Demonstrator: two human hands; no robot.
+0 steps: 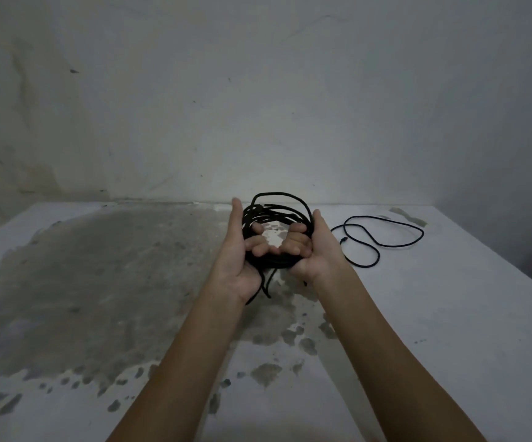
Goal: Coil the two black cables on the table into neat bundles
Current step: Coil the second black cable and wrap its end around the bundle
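coiled cable (277, 209): black, thin round cord wound into a rough ring of many overlapping turns. the turns sit unevenly, and one loop stands higher than the rest on the far side.
where it is: held up between both hands, over the middle of the table (449, 314) and toward its far edge.
tails (266, 282): two short ends hang from the ring's lower edge, just beside the left wrist.
left hand (237, 253): on the ring's left side, palm turned inward, thumb straight up. its fingers (255, 242) are curled through the opening and wrap the bundle.
right hand (317, 247): on the ring's right side in a mirrored pose, thumb up. its fingers are hooked through the opening and grip the turns.
hands to each other: the curled fingertips come close together inside the ring. whether they touch cannot be told.
second cable (386, 242): black, thin, lying loose on the table to the right of the right hand. it spreads in a few wide open loops, not bundled and apart from both hands.
plug (343, 240): a small dark end of the second cable, lying near the right hand.
table surface: pale, with a large grey worn patch (99, 266) on the left and centre, and scattered grey specks toward the near edge.
wall (258, 90): pale and stained, rising right behind the table.
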